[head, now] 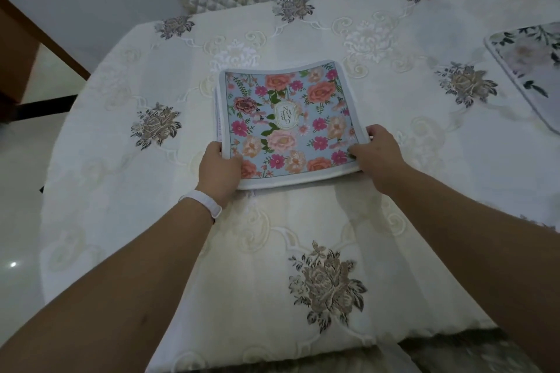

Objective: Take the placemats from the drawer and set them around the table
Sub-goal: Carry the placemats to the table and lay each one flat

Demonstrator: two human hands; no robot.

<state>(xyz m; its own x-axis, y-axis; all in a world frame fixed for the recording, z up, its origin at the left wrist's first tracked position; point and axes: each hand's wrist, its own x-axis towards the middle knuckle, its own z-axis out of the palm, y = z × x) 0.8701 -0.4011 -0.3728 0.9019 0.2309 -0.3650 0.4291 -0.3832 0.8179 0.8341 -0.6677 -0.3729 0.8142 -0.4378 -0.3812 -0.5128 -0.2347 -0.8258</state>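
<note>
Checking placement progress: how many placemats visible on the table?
2 clearly: a blue floral placemat mid-table, held at its near corners by the left hand and right hand, and a pale leafy placemat at the right edge, cut off. Layered edges beneath the blue one suggest more are hidden.

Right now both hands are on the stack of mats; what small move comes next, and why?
Probably peel off the top blue floral placemat alone. Left hand and right hand grip its near corners, more mat edges show beneath at the left, and one white floral placemat already lies at the far right.
</note>
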